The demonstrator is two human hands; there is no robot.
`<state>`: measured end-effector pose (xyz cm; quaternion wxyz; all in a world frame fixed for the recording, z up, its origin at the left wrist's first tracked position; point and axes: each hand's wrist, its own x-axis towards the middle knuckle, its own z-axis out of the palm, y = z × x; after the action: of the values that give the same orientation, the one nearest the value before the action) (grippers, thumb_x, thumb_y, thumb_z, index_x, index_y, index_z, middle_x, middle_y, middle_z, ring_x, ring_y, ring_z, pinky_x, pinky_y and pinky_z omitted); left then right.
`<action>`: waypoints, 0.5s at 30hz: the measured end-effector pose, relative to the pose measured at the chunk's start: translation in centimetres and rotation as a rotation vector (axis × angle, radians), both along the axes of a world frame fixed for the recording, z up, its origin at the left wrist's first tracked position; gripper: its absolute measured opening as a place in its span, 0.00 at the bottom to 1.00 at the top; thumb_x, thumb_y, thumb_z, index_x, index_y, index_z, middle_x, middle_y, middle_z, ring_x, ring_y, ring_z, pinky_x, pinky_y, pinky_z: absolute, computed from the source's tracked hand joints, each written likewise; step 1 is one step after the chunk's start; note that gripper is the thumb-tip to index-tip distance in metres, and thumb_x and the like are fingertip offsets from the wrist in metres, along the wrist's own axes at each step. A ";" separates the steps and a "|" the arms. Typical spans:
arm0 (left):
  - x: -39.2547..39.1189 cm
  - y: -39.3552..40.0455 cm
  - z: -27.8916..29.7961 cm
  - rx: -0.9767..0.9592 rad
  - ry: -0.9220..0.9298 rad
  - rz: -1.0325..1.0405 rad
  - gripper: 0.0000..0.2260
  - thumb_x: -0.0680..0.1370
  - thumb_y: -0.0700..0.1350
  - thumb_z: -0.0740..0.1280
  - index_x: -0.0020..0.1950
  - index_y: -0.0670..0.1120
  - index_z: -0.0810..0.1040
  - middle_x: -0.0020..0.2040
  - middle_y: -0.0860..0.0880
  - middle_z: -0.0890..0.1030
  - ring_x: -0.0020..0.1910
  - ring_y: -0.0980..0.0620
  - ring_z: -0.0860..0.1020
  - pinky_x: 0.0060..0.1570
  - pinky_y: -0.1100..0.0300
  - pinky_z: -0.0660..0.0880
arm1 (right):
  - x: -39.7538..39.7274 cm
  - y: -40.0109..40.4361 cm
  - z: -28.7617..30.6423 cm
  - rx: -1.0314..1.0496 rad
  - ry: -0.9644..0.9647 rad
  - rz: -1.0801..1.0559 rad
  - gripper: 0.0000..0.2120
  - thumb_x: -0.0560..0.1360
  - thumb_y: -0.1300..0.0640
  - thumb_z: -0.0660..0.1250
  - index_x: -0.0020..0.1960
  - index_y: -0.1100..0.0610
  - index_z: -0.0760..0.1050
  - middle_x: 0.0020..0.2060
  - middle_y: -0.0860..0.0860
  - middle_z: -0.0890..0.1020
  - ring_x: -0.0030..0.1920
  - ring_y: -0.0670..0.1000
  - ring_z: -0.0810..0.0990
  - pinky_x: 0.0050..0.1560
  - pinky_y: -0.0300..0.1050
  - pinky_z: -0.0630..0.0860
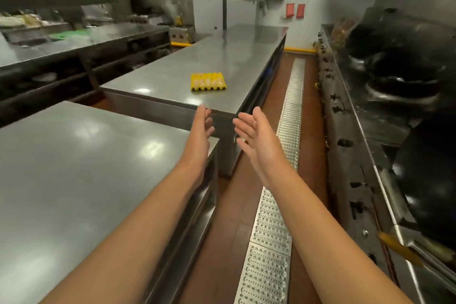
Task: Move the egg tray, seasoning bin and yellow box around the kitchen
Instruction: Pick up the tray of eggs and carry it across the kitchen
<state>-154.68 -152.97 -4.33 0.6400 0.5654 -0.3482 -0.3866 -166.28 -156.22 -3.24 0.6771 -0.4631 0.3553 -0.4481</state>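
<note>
Egg tray: yellow, holding pale eggs, flat on the far steel bench, near its near end. Left hand and right hand: both raised in the aisle short of that bench, palms facing each other, fingers straight, each grip wide and holding nothing. Near-left bench beside left forearm. Floor grate on the right.

Egg tray: yellow, loaded with pale eggs, lying flat near the front end of the steel island counter.
</note>
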 end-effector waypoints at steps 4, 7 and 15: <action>6.3 0.0 -0.1 0.040 -0.048 0.200 0.28 0.83 0.64 0.46 0.78 0.53 0.64 0.78 0.50 0.65 0.75 0.51 0.67 0.77 0.47 0.58 | 7.2 -2.5 -0.2 -0.033 0.025 0.213 0.26 0.83 0.42 0.51 0.74 0.56 0.68 0.70 0.53 0.74 0.71 0.51 0.71 0.75 0.51 0.63; 12.5 1.0 0.1 0.046 -0.073 0.379 0.27 0.83 0.65 0.46 0.78 0.55 0.64 0.78 0.52 0.65 0.75 0.51 0.66 0.74 0.50 0.58 | 13.7 -2.4 0.1 -0.060 0.044 0.371 0.26 0.83 0.41 0.51 0.74 0.54 0.68 0.70 0.51 0.74 0.71 0.50 0.71 0.75 0.52 0.64; 24.0 4.2 1.7 0.032 -0.103 0.642 0.29 0.81 0.67 0.47 0.79 0.56 0.62 0.79 0.52 0.63 0.76 0.49 0.65 0.76 0.45 0.57 | 27.4 0.0 1.5 -0.145 0.092 0.631 0.25 0.83 0.40 0.50 0.73 0.51 0.68 0.71 0.50 0.73 0.71 0.50 0.71 0.75 0.53 0.64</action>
<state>-130.66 -148.76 -2.64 0.7018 0.6751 -0.1779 -0.1416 -138.87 -156.24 -1.74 0.7311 -0.6170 0.1917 -0.2190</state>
